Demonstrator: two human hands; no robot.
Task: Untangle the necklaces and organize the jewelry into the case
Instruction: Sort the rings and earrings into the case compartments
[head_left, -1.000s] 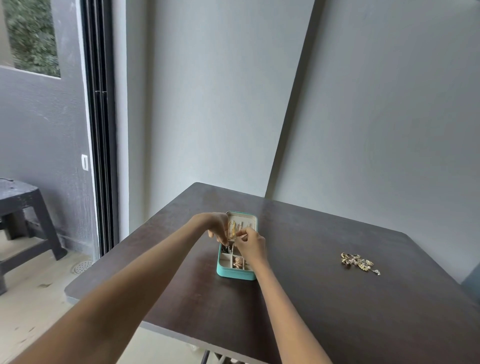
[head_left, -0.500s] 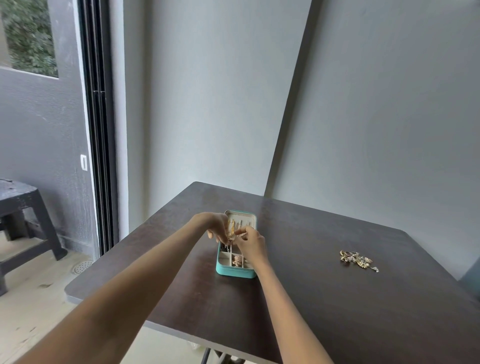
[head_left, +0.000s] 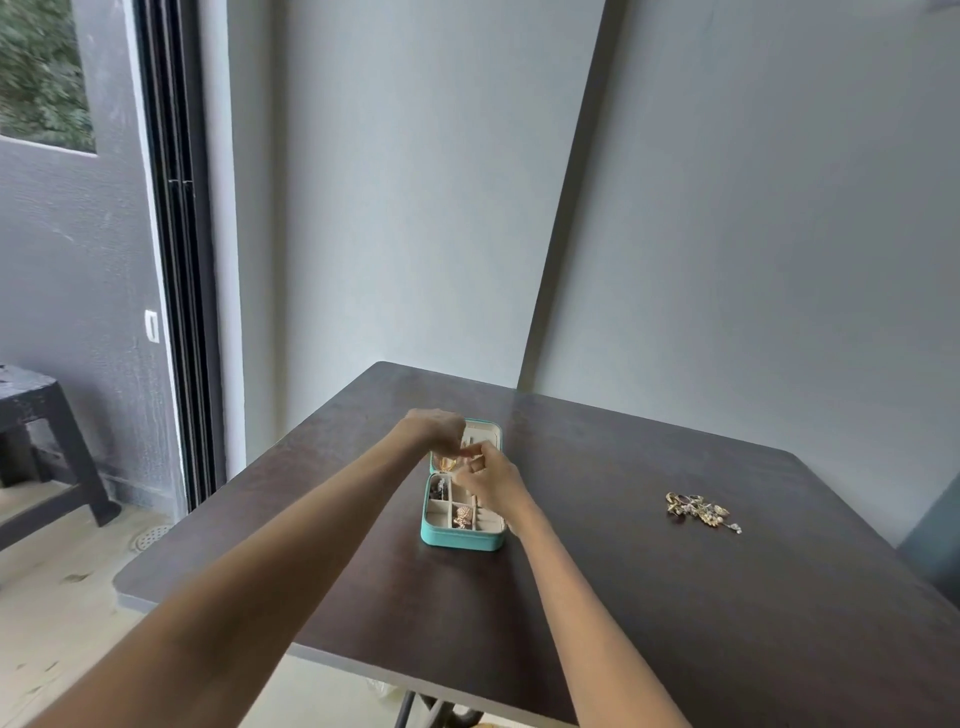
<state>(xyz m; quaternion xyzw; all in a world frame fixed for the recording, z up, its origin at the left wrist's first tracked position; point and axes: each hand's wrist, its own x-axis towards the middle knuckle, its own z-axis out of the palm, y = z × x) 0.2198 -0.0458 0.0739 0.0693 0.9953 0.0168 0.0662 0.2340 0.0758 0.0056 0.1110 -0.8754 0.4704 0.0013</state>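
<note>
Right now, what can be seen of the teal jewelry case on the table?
The jewelry case is a small teal box with rounded corners, open on the dark table, its cream-lined lid lying back on the far side. The cream interior is split into small compartments; one holds a rose-gold piece, another something dark. Both hands work just above its hinge; whether they touch it cannot be told.

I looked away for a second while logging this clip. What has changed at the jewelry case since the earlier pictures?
Little. Both hands stay over the open teal case, working a small gold piece. That piece hung upright between the fingers earlier; now it sits lower, under the left hand, and the right hand pinches beside it. The case, the jewelry pile and the table have not moved.
</note>
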